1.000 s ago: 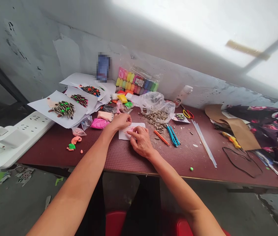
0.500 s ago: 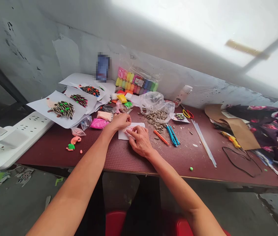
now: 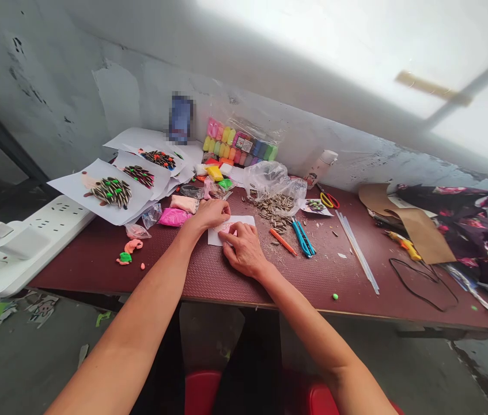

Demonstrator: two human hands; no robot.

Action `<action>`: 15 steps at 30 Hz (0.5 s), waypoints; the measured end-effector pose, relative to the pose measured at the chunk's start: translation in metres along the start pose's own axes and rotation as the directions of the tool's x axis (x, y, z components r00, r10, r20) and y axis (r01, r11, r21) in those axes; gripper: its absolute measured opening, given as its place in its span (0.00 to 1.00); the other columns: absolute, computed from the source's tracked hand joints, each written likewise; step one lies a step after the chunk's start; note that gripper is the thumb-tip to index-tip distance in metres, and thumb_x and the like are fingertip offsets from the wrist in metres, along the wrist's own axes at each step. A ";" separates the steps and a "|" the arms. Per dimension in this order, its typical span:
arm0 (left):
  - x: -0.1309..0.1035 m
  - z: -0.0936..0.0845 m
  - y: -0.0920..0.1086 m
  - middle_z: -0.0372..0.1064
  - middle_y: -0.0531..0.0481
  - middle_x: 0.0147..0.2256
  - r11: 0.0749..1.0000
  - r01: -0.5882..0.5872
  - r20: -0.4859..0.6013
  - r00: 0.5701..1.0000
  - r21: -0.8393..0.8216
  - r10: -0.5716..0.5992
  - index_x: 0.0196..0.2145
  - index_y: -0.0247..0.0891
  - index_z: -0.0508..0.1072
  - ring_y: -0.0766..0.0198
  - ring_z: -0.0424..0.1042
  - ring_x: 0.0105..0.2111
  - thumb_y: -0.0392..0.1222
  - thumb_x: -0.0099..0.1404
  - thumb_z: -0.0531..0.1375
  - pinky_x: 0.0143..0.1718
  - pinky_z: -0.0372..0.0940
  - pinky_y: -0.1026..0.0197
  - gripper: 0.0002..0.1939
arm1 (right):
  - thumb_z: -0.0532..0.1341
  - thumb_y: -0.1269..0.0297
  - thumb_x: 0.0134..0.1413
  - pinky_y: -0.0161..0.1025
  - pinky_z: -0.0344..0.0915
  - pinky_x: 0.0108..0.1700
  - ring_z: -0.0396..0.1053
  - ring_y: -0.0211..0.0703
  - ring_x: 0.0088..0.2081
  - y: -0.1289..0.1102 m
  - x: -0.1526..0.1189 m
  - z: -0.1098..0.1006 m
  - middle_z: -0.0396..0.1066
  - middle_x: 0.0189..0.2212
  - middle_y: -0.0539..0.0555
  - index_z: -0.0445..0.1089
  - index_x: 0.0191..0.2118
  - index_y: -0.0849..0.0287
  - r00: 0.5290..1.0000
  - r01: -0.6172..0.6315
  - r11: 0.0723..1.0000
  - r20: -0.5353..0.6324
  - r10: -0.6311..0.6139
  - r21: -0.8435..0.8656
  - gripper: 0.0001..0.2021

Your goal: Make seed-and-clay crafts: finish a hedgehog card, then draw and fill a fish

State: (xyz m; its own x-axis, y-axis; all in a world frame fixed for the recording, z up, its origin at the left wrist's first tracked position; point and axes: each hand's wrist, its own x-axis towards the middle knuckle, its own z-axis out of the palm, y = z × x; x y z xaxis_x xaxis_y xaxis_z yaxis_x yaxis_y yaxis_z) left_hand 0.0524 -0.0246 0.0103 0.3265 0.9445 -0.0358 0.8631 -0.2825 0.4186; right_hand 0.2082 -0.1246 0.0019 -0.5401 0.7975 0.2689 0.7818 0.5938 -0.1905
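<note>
A small white paper card (image 3: 248,219) lies on the table in front of me, with a patch of pink clay (image 3: 227,226) on it, partly covered by my fingers. My left hand (image 3: 215,213) rests at the card's upper left edge, its fingers curled down and closed; what they hold, if anything, is hidden. My right hand (image 3: 244,248) lies over the lower right of the card, fingers spread and bent, the tips touching the pink clay. Just left of my left hand are a bright pink clay packet (image 3: 174,217) and a pale clay packet (image 3: 184,203).
Sunflower seeds (image 3: 273,206) spill from a clear bag (image 3: 272,176). To the right are an orange pen-like stick (image 3: 283,242), a blue cutter (image 3: 303,239), scissors (image 3: 329,199), glue sticks (image 3: 358,251) and a glue gun (image 3: 404,246). Seed-covered papers (image 3: 75,196) and a power strip (image 3: 31,245) stand left.
My right hand has shifted slightly left and down on the card, its fingers drawn closer together. My left hand stays in place.
</note>
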 end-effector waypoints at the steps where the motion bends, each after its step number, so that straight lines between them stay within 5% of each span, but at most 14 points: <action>1: 0.000 0.000 0.000 0.80 0.47 0.43 1.000 0.001 0.000 1.000 -0.003 -0.001 0.39 0.43 0.81 0.53 0.76 0.46 0.39 0.61 0.57 0.50 0.65 0.56 0.13 | 0.57 0.63 0.65 0.46 0.52 0.53 0.61 0.48 0.46 0.001 0.000 0.000 0.67 0.44 0.57 0.77 0.48 0.53 1.000 0.005 1.000 -0.003 -0.005 0.021 0.13; 15: 0.000 -0.001 0.001 0.80 0.46 0.43 1.000 0.003 0.010 1.000 -0.001 -0.003 0.39 0.42 0.81 0.52 0.75 0.47 0.39 0.61 0.56 0.51 0.64 0.55 0.13 | 0.57 0.63 0.65 0.46 0.53 0.51 0.61 0.49 0.46 0.000 0.001 0.000 0.67 0.45 0.58 0.76 0.51 0.53 0.997 -0.066 0.998 -0.032 0.066 -0.023 0.14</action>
State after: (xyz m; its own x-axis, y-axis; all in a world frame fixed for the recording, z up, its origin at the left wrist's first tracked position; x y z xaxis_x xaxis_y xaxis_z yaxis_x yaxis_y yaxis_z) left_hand 0.0529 -0.0250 0.0120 0.3279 0.9436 -0.0466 0.8638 -0.2795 0.4192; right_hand 0.2077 -0.1243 0.0022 -0.4775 0.8310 0.2855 0.8229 0.5368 -0.1862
